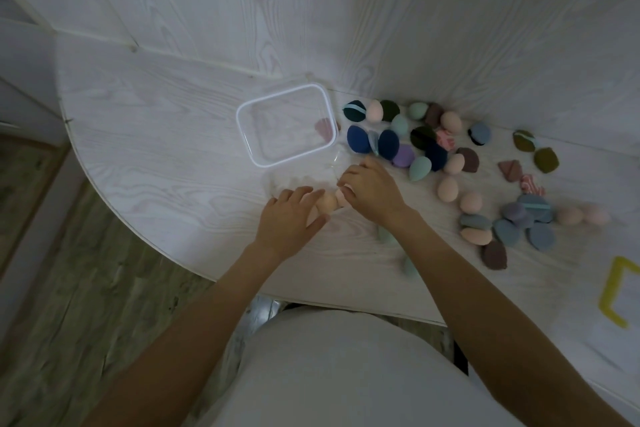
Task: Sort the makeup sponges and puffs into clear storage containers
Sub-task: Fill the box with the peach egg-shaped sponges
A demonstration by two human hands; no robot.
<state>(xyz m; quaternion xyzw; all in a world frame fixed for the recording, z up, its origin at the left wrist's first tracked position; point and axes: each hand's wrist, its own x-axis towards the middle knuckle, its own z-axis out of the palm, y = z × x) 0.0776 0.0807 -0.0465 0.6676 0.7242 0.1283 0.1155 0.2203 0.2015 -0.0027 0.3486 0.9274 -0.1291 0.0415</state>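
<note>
Just before the clear container (287, 126), her left hand (289, 218) rests open over a peach sponge (326, 203); her right hand (370, 189) pinches a pink sponge (341, 197).

A white wood-grain tabletop with a curved edge (145, 135) fills the centre. White wood-grain wall panels (242, 3) rise behind it from 10 to 2 o'clock and meet in a corner near 12 o'clock. Grey-brown wood-plank flooring (79, 295) lies from 7 to 9 o'clock. A yellow angular strip (614, 302) lies at 4 o'clock. Lighting is dim and even.
</note>
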